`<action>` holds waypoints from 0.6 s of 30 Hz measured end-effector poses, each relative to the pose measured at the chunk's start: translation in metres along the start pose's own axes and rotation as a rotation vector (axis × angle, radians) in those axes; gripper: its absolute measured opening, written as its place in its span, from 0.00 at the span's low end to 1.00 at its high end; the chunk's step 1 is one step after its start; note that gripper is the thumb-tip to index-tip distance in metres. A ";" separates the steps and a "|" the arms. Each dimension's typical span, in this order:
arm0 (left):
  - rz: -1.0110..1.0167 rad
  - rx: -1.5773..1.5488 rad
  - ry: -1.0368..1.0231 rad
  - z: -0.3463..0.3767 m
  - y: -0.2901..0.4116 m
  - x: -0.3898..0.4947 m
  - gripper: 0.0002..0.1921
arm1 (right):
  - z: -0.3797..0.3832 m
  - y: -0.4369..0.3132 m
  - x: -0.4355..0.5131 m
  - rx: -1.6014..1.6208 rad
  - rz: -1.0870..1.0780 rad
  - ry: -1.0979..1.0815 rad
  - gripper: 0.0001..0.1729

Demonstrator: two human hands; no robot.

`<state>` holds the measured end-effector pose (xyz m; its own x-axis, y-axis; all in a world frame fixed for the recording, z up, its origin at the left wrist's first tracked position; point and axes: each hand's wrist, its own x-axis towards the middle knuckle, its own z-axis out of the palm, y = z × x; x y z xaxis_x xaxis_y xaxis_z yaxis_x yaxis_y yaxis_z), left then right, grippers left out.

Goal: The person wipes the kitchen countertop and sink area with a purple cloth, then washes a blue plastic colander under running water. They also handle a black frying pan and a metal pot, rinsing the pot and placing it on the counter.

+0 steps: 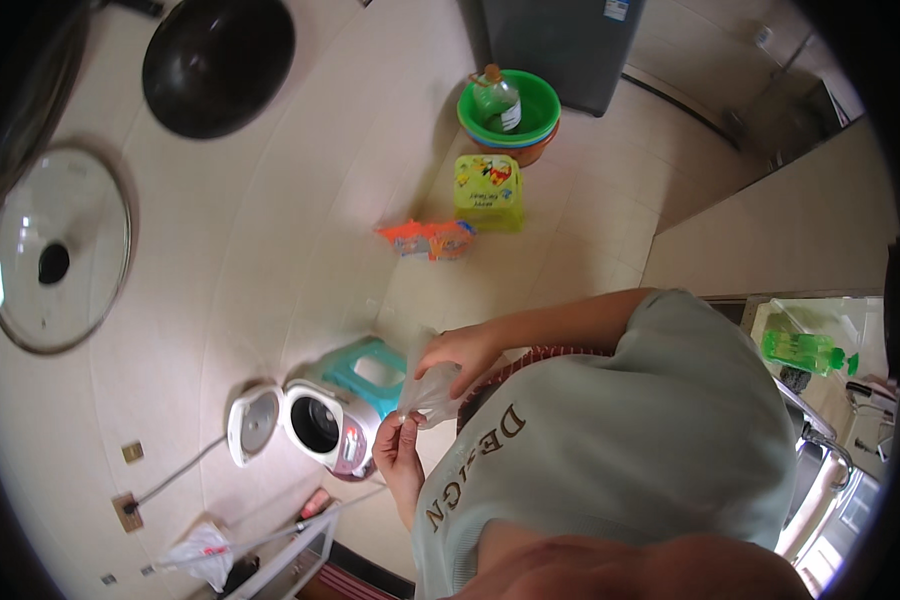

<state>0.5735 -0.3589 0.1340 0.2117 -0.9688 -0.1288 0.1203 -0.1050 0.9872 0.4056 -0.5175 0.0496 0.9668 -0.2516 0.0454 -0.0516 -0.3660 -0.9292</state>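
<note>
A thin clear plastic bag point(439, 388) is bunched between my two hands in front of my shirt. My left hand point(401, 450), the lower one in view, pinches a gathered edge of it between thumb and fingertips. Higher up, my right hand point(469, 351) curves over the bag with its fingers on the film. Close to the left hand stands a white and pink rice cooker point(349, 450), its lid point(255, 424) raised and its dark inner pot point(316, 424) showing. A teal plastic stool point(367, 375) is right beside the cooker, partly hidden.
Beyond the hands lie an orange packet point(429, 240), a yellow-green box point(489, 199) and stacked basins point(547, 112) holding a plastic bottle point(499, 101). A wok point(217, 67) and glass lid point(82, 285) hang on the wall. A green soap bottle point(799, 351) stands by the sink.
</note>
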 end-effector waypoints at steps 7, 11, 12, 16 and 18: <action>-0.025 0.132 -0.268 0.053 0.028 0.089 0.06 | -0.040 0.021 -0.072 0.160 0.221 0.486 0.35; 0.010 0.167 -0.406 0.079 0.023 0.150 0.05 | -0.061 0.053 -0.113 0.218 0.366 0.721 0.28; 0.040 0.126 -0.437 0.087 0.020 0.166 0.06 | -0.070 0.060 -0.125 0.209 0.381 0.778 0.26; -0.061 0.108 -0.536 0.109 0.016 0.227 0.04 | -0.094 0.068 -0.174 0.255 0.604 1.043 0.16; -0.101 0.134 -0.577 0.122 0.014 0.251 0.03 | -0.108 0.068 -0.191 0.276 0.665 1.148 0.14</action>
<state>0.5098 -0.6312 0.1268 -0.3598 -0.9140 -0.1875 -0.0186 -0.1939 0.9808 0.1905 -0.5910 0.0178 0.0195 -0.9583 -0.2853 -0.2411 0.2724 -0.9315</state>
